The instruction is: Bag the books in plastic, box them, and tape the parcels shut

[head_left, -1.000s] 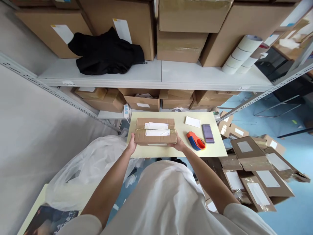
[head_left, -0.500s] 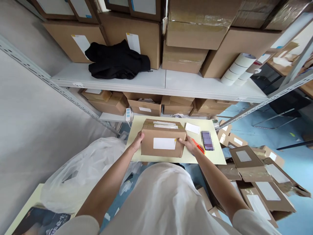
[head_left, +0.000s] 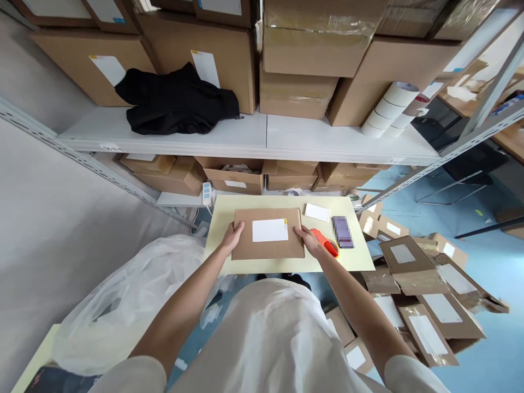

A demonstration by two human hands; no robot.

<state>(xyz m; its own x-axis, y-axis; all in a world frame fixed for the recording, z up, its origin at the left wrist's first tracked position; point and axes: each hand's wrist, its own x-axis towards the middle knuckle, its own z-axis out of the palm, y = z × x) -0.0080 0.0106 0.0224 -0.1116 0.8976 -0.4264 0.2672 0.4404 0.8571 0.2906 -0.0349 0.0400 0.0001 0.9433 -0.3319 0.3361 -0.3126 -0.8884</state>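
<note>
A brown cardboard box (head_left: 268, 250) is gripped at both sides over the pale yellow table (head_left: 216, 210), its broad face with a white label (head_left: 270, 230) turned up toward me. My left hand (head_left: 233, 237) holds the left edge, thumb on the face and the other fingers mostly hidden. On the right edge, my right hand (head_left: 308, 239) grips the same way. Just right of that hand lies an orange tape dispenser (head_left: 325, 243), partly behind my forearm. A white card (head_left: 316, 212) and a phone with a blurred screen (head_left: 343, 232) lie farther right.
Shelves ahead hold cardboard boxes (head_left: 303, 95), a black garment (head_left: 180, 101) and stacked tape rolls (head_left: 391, 109). Clear plastic wrap (head_left: 135, 300) bulges at the left. Flattened and opened cartons (head_left: 413, 267) are piled on the floor at right. A metal shelf post (head_left: 94, 164) slants along the left.
The box has tipped so its labelled face now points up and its taped side is out of sight. Both hands stay on it. The view has shifted slightly.
</note>
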